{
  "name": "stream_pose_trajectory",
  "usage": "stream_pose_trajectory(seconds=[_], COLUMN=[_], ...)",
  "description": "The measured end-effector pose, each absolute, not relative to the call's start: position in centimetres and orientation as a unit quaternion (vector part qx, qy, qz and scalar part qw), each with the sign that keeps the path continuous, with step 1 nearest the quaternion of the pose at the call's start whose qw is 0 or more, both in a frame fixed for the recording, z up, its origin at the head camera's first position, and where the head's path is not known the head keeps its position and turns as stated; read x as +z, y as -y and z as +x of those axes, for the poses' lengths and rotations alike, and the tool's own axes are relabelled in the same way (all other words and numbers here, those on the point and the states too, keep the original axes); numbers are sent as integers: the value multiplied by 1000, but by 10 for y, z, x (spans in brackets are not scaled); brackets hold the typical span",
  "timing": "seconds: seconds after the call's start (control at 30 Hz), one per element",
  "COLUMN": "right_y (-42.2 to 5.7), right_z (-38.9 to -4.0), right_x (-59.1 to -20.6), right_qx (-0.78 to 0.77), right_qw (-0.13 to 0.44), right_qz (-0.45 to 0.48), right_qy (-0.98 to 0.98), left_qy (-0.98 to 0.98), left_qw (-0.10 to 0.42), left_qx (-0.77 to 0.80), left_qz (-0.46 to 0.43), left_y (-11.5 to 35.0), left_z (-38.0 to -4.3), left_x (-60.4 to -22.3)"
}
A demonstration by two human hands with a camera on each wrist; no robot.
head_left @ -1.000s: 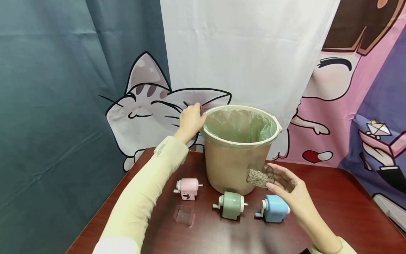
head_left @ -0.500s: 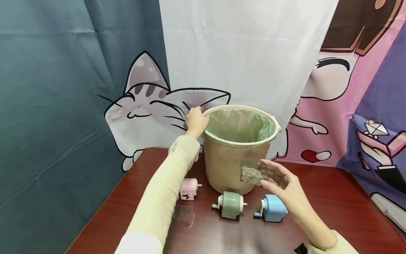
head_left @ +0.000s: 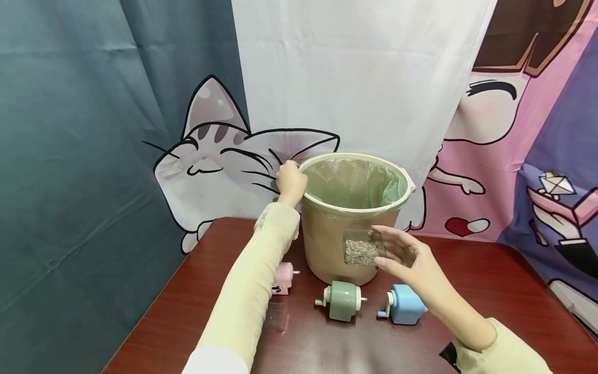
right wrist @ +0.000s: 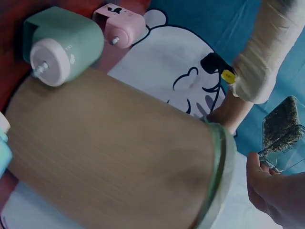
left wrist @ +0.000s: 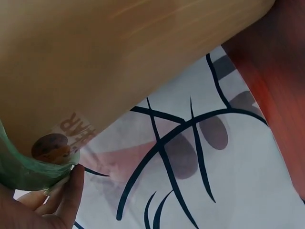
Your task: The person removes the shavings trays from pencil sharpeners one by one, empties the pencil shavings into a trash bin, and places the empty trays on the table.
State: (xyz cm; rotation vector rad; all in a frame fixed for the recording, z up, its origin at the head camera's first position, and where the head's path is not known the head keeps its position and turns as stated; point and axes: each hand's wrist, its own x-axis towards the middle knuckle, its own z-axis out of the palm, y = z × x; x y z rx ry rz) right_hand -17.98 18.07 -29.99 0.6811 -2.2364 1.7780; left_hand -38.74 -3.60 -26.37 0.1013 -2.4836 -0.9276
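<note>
My left hand [head_left: 291, 183] grips the left rim of a beige trash bin [head_left: 327, 241]. In the left wrist view its fingers [left wrist: 71, 195] pinch at the edge of the green bin liner [left wrist: 33, 174]. In front of the bin, below rim height, my right hand [head_left: 411, 257] holds a clear plastic shavings tray [head_left: 361, 251] between thumb and fingers. Grey-brown pencil shavings fill its lower part, seen also in the right wrist view against the tray wall [right wrist: 281, 121].
Hand-crank pencil sharpeners stand before the bin: a pink one [head_left: 283, 278] partly behind my left sleeve, a green one [head_left: 343, 301] and a blue one [head_left: 406, 305]. Another clear tray [head_left: 278, 316] lies on the red-brown table [head_left: 504, 291]. A printed cloth [head_left: 374, 78] hangs behind.
My right hand has carried the tray of shavings leftward and slightly up across the bin's front. My left hand has shifted right and down, closer onto the rim; its sleeve now covers part of the pink sharpener.
</note>
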Motion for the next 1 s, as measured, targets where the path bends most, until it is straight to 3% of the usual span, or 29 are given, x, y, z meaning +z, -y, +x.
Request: stream_pose_trajectory(seconds=[0.4,0.67,1.0], right_y=[-179,-183,-188], right_z=[-198,-237,-278], right_x=[-236,-196,-162], right_qx=[632,683,648], right_qw=[119,141,126], right_qz=[229,213,221], right_qy=[731,684,717], left_qy=[925,932,941], left_qw=[241,241,236], left_qx=[-292,-269,-241], left_qz=[23,34,32], left_y=[35,31,29], left_z=[-387,-388,-383], left_x=[-259,-252,-258])
